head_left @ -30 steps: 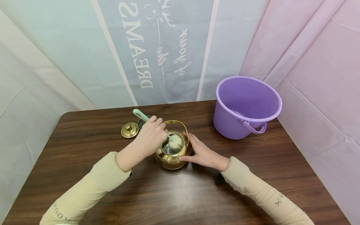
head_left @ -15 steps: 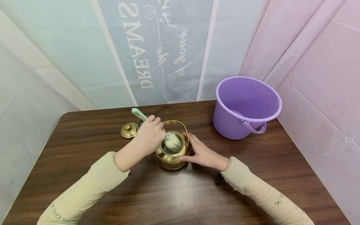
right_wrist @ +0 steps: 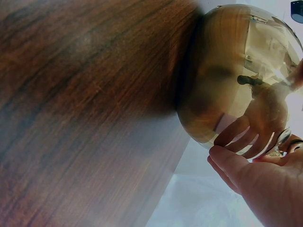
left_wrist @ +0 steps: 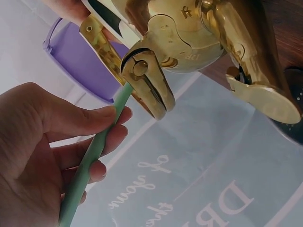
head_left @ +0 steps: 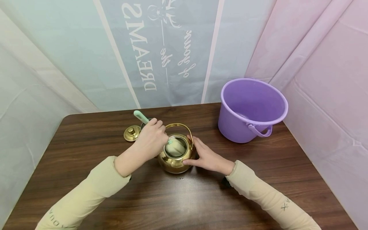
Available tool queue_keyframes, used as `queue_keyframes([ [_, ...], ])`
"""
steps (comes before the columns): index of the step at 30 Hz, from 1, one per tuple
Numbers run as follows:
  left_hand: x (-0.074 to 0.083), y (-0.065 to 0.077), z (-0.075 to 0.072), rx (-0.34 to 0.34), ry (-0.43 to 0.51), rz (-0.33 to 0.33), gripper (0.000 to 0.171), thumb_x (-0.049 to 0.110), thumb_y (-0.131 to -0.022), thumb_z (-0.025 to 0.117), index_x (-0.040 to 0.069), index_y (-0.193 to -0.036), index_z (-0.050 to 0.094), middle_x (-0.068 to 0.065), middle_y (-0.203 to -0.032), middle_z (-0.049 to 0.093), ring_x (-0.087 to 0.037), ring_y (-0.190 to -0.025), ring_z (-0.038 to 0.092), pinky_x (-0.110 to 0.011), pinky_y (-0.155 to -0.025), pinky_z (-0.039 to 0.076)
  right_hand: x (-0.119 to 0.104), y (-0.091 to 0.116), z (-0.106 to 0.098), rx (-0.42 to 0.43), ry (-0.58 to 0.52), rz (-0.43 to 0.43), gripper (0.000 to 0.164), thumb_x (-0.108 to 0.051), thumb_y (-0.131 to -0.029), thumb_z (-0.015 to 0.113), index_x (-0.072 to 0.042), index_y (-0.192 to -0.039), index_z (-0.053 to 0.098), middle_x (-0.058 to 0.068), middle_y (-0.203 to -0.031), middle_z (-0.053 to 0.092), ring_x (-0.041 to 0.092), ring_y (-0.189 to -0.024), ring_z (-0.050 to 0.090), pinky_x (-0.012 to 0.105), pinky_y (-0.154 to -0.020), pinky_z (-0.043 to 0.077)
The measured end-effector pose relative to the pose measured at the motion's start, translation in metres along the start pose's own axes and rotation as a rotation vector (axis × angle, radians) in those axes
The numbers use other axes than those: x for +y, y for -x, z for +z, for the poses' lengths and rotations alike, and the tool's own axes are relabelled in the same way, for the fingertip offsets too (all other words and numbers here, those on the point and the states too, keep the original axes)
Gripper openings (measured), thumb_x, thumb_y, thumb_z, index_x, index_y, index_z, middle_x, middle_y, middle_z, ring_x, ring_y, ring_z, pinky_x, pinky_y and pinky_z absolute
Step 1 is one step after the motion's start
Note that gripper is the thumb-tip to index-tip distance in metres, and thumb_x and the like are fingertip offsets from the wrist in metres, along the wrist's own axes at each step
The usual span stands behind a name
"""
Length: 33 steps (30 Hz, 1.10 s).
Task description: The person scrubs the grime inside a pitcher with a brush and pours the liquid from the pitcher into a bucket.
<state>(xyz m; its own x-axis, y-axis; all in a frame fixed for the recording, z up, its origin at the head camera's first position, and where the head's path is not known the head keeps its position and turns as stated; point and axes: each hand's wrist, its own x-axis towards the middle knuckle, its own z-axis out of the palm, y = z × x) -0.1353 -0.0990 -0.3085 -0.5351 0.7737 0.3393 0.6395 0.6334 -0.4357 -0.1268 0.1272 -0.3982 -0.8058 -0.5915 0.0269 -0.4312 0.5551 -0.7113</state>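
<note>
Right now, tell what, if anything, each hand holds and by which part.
The left hand grips the green-handled scrubber by its handle; the right hand rests spread against the side of the gold kettle.

Shiny gold-coloured kettle [head_left: 172, 164] is standing upright, uncovered, on wooden table [head_left: 184, 204]. Green-handled brush [head_left: 141, 117] is slanting down into it, cream head [head_left: 176, 148] sitting inside.

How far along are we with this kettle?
Done: the lid is off the kettle, set to one side. In hand: the left hand grips the green handle, its pale scrubbing head within the kettle; the right hand rests against the kettle. Left, probably: finishing the scrub, lifting the scrubbing head out, refitting the lid. Cleanness inside, I cannot tell.
</note>
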Motion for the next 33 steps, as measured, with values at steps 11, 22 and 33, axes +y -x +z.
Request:
queue_keyframes([
  [11,0.0,0.002,-0.005,-0.024,-0.02,0.008,0.031,0.004,-0.069,0.058,0.014,-0.044,0.045,-0.005,-0.055,0.052,-0.022,-0.058,0.042,-0.033,-0.066,0.032,0.0,0.0,0.0,0.0,-0.007,0.004,0.096,-0.051,-0.077,0.064,-0.01,-0.146,0.012,0.014,-0.146,0.024,0.02,-0.133,0.024,0.04,-0.106,0.024],
  [22,0.001,0.005,-0.009,-0.037,-0.004,0.012,0.03,0.003,-0.066,0.059,0.015,-0.043,0.044,-0.005,-0.054,0.053,-0.023,-0.059,0.043,-0.032,-0.065,0.032,0.0,0.0,0.001,0.003,-0.011,-0.004,0.095,-0.05,-0.077,0.064,-0.01,-0.145,0.013,0.012,-0.145,0.025,0.024,-0.133,0.026,0.04,-0.105,0.025],
  [33,0.002,0.006,-0.013,-0.065,0.006,0.019,0.034,0.003,-0.065,0.06,0.017,-0.043,0.039,-0.004,-0.053,0.052,-0.021,-0.056,0.041,-0.031,-0.064,0.03,0.0,-0.001,0.001,0.003,-0.017,-0.008,0.094,-0.051,-0.077,0.064,-0.009,-0.145,0.014,0.012,-0.145,0.026,0.026,-0.133,0.027,0.041,-0.105,0.025],
])
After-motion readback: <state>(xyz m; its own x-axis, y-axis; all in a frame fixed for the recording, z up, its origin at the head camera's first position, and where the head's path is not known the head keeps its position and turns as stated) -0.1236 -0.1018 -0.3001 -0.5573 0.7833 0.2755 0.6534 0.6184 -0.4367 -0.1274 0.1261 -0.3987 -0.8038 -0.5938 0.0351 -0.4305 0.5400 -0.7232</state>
